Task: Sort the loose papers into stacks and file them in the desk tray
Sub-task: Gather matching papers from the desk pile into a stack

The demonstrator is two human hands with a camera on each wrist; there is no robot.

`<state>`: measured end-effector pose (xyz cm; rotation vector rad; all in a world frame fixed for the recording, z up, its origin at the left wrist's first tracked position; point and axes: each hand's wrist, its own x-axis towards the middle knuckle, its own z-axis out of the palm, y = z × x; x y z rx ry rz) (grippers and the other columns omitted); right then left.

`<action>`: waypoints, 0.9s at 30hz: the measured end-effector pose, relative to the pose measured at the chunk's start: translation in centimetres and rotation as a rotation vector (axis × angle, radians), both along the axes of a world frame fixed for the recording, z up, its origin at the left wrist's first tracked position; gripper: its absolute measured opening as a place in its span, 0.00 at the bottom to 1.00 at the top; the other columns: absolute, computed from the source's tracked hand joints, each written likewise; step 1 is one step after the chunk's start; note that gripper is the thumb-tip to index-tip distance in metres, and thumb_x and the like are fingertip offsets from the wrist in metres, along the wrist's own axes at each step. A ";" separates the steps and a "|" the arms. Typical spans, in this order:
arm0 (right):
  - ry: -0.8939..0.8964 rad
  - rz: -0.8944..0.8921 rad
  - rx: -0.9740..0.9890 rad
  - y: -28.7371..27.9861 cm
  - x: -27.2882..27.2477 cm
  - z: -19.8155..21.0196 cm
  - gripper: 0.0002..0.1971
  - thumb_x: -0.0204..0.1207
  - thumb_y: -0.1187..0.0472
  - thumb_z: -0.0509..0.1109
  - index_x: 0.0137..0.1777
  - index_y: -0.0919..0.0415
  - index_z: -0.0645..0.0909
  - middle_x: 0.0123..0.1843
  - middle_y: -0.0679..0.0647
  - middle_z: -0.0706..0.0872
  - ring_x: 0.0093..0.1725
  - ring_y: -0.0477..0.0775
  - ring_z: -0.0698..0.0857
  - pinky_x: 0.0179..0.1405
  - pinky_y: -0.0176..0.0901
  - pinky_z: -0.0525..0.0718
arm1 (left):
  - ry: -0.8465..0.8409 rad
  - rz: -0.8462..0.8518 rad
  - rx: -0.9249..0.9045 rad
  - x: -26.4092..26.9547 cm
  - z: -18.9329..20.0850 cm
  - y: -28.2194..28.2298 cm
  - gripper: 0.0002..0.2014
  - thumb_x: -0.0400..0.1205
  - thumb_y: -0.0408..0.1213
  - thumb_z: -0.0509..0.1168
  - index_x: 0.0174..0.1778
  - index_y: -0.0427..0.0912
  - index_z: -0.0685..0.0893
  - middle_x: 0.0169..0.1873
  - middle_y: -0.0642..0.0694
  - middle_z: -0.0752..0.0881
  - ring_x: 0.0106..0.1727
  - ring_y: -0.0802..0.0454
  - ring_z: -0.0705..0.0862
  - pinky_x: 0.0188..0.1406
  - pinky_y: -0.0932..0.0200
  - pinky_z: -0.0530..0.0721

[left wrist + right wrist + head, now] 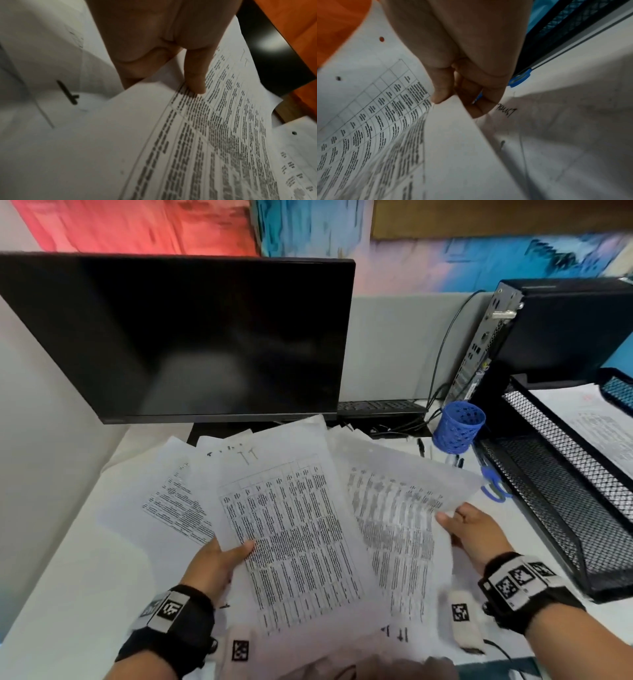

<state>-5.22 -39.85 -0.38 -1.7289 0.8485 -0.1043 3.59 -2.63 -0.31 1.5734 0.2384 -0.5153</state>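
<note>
Papers (301, 529) fill the near view, fanned out between our two hands above the white surface (85, 570). Our left hand (219, 559) holds one printed sheet (214, 135) by its near left edge, thumb on top and fingers curled under. Our right hand (476, 535) pinches a second sheet (394, 508), one with punched holes, at its right edge; in the right wrist view the thumb sits on top and the fingers fold under it. So both grips are closed on paper.

More loose sheets lie flat under these two. Both held sheets run long-ways away from us, toward the dark screen (191, 337).

We think the tray (565, 508), black mesh with some paper already in its top level, matters most next. It sits off to our right, just beside the right hand, so that hand is the nearer one to file with. A blue cup (459, 428) and scissors (493, 484) lie between.
</note>
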 end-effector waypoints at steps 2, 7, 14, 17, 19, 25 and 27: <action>-0.011 0.085 0.044 1.3 0.6 0.0 0.16 0.76 0.67 0.71 0.30 0.63 0.69 0.26 0.54 0.68 0.26 0.49 0.69 0.28 0.38 0.70 | 0.012 -0.046 -0.025 0.1 -0.1 -0.2 0.20 0.75 0.34 0.74 0.62 0.48 0.79 0.45 0.57 0.89 0.56 0.55 0.85 0.55 0.58 0.81; -0.028 0.226 0.056 4.3 1.9 -0.1 0.07 0.77 0.64 0.70 0.41 0.67 0.80 0.23 0.46 0.74 0.23 0.46 0.72 0.27 0.32 0.71 | 0.027 -0.177 -0.147 0.0 -0.6 -1.5 0.52 0.39 0.54 0.86 0.62 0.46 0.81 0.53 0.50 0.90 0.56 0.51 0.88 0.59 0.51 0.80; -0.091 0.220 0.137 7.0 2.4 0.0 0.15 0.81 0.46 0.61 0.60 0.51 0.81 0.53 0.51 0.87 0.48 0.49 0.84 0.50 0.45 0.81 | -0.037 -0.161 -0.098 -0.7 -0.4 -2.4 0.45 0.53 0.46 0.82 0.69 0.48 0.76 0.60 0.50 0.87 0.63 0.51 0.83 0.72 0.43 0.73; -0.160 0.179 0.311 5.9 2.2 0.0 0.37 0.63 0.24 0.63 0.72 0.38 0.69 0.62 0.43 0.82 0.62 0.45 0.81 0.66 0.51 0.76 | -0.079 -0.143 -0.169 -0.7 0.3 -2.5 0.46 0.48 0.46 0.85 0.65 0.51 0.78 0.57 0.50 0.89 0.59 0.51 0.87 0.63 0.49 0.80; -0.156 0.232 0.388 5.7 2.2 0.2 0.51 0.50 0.22 0.71 0.75 0.40 0.66 0.67 0.44 0.81 0.66 0.45 0.80 0.71 0.52 0.73 | -0.098 -0.132 -0.188 -0.6 0.7 -2.9 0.42 0.51 0.42 0.84 0.63 0.50 0.79 0.56 0.48 0.89 0.59 0.49 0.87 0.62 0.48 0.80; -0.242 0.178 0.623 7.1 2.1 2.4 0.32 0.66 0.38 0.67 0.66 0.58 0.81 0.62 0.57 0.87 0.63 0.56 0.85 0.65 0.55 0.77 | -0.133 0.022 -0.197 0.0 1.1 -4.9 0.24 0.73 0.20 0.70 0.61 0.49 0.79 0.55 0.50 0.89 0.56 0.54 0.87 0.60 0.55 0.80; -0.226 0.222 0.634 7.1 1.9 2.5 0.31 0.68 0.38 0.67 0.66 0.58 0.80 0.62 0.57 0.87 0.62 0.57 0.86 0.63 0.56 0.79 | -0.145 0.079 -0.179 0.3 0.8 -5.1 0.22 0.75 0.22 0.69 0.60 0.49 0.80 0.54 0.50 0.88 0.55 0.54 0.86 0.61 0.54 0.80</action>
